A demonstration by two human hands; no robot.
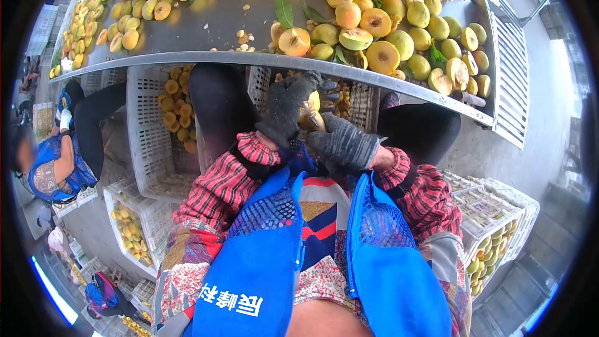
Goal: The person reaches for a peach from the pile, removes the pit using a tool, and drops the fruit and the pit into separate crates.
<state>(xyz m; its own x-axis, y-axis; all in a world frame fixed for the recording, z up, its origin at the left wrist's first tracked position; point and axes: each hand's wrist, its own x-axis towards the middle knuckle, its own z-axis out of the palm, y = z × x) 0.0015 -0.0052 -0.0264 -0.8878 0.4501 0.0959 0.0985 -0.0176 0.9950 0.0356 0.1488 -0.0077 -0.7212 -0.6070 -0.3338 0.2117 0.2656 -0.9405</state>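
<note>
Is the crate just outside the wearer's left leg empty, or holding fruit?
Not empty: the white crate holds orange-yellow fruit, visible inside. Cannot tell how full; the left leg hides part.

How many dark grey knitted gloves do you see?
2 that I can see: one glove on the person's left hand, one on the right hand, with a yellow piece of fruit between them. Others may be hidden in the blurry background.
</note>
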